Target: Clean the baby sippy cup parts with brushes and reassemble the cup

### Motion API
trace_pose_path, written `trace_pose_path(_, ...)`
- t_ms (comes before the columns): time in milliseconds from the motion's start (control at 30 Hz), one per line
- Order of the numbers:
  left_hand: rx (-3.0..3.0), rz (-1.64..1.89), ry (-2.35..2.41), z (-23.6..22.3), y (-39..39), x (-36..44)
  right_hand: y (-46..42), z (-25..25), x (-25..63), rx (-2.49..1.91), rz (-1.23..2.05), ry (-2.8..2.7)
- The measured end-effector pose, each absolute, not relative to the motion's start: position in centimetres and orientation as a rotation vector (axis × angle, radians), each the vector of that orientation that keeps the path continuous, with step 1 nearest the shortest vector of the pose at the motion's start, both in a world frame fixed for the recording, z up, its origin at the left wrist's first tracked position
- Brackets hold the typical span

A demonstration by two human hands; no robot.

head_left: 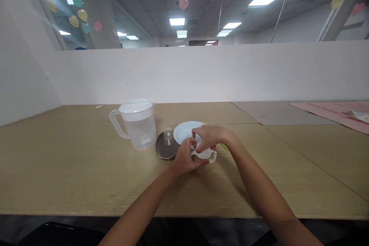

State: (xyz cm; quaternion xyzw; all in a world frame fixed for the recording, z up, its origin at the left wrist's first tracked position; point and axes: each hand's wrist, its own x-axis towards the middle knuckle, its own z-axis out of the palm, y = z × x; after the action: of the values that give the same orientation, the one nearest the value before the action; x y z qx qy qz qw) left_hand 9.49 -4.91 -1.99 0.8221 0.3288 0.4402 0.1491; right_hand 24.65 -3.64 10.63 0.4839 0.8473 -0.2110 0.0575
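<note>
A small white vessel with a looped handle (212, 157), teapot-like in shape, sits low over the table between my hands. My left hand (184, 157) holds it from the left side, thumb stretched along its near side and fingers curled behind. From above, my right hand (211, 136) reaches over with bent fingers closed at its top; what those fingertips pinch is partly hidden. Just behind them lies a white oval dish (184, 128). To the left, a round dark metal tray (164, 152) bears a small clear cup-like piece (168, 135).
A translucent lidded plastic pitcher (140, 127) stands left of the tray. Something yellow-green (224, 146) peeks out behind my right wrist. On the far right lies a pink cloth (331, 109). The white wall (187, 75) bounds the wooden table (86, 177) at the back.
</note>
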Motion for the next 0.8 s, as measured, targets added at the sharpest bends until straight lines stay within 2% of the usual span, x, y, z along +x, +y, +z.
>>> trace_pose_path(167, 2.414, 1.439, 0.8, -1.9, -3.9, 8.4, -3.4, 10.5, 24.7, 1.48, -0.684, 2.564)
trace_pose_path(300, 2.15, 1.714, 1.295, -2.1, -1.4, 6.4, -3.4, 10.7, 24.7, 1.501, -0.716, 2.539)
trace_pose_path(433, 2.27, 1.427, 1.709, -2.4, 0.8, 3.8, -3.3, 10.7, 24.7, 1.513, -0.722, 2.515)
trace_pose_path(567, 2.42, 1.061, 1.898, -2.5, 1.2, 2.9, -3.2, 10.7, 24.7, 1.505, -0.743, 2.507)
trace_pose_path(800, 2.239, 0.983, 2.076, -2.7, 0.8, 3.3, -3.2, 10.8, 24.6, 1.517, -0.772, 2.485)
